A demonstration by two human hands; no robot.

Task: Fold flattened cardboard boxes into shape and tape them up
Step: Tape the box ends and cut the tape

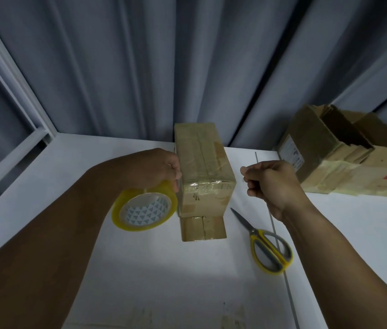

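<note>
Gripping a tape roll (144, 210), the left hand (157, 168) flanks the box (203, 167); the right hand (267, 180), fingers pinched perhaps on clear tape, risks it twisting onto itself.

A makeshift packing corner: a white table (187, 269) against grey curtains (140, 67), with worn cardboard boxes (342, 150) piled at its far right edge.

Lighting: dim, cool; bright pool on the table (164, 276) near the camera. Wide-angle bending at edges; mild softness throughout.
</note>
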